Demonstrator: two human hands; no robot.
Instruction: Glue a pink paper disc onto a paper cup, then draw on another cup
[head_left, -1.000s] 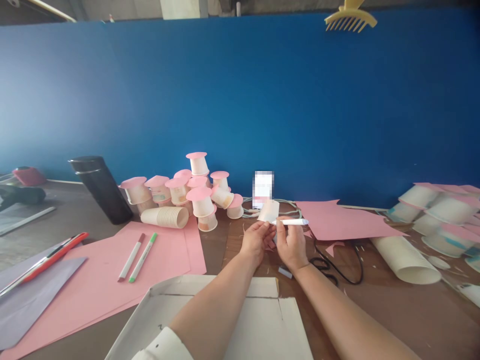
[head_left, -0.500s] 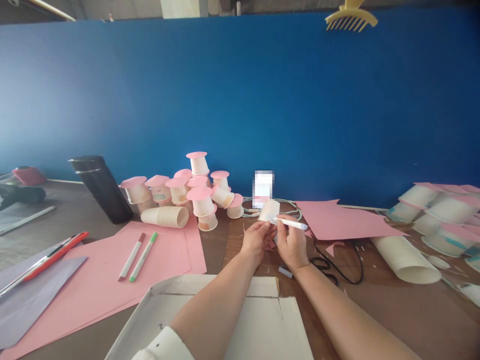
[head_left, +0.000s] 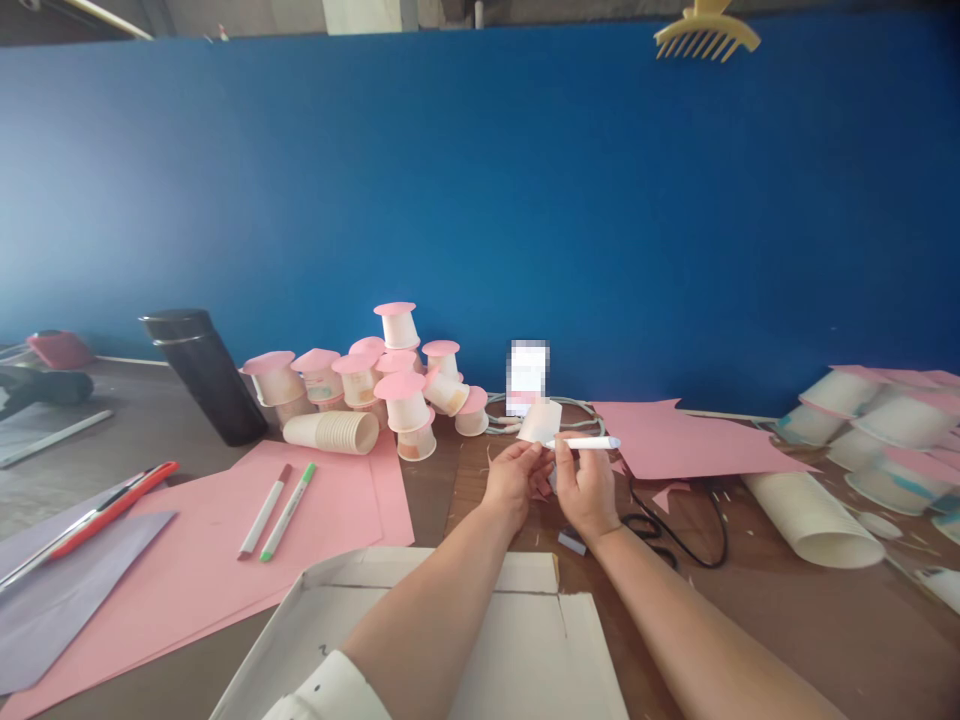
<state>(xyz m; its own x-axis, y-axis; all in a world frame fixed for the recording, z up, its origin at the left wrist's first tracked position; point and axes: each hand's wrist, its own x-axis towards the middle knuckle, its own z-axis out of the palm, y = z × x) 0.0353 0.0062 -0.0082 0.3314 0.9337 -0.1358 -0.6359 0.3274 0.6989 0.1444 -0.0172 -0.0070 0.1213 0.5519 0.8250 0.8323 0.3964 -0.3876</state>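
In the middle of the desk my left hand (head_left: 513, 482) is closed around the lower left part of a white paper cup (head_left: 539, 420), held tilted in the air. My right hand (head_left: 587, 490) grips a white marker (head_left: 589, 443) lying nearly level, its tip at the cup's lower right side. Whether the tip touches the cup I cannot tell. Behind the cup a phone (head_left: 528, 375) with a blurred screen leans against the blue panel. Below my hands are small pink paper scraps (head_left: 541, 485) and a grey marker cap (head_left: 572, 542).
Paper cups with pink paper tops (head_left: 405, 402) stand stacked left of centre, beside a nested cup stack (head_left: 330, 432) and a black bottle (head_left: 214, 385). Two markers (head_left: 289, 510) and a red-handled cutter (head_left: 112, 505) lie at left. More nested cups (head_left: 814, 520) lie right.
The marker in my right hand has turned from slanting down to the right to nearly level. My left hand keeps its hold on the cup.
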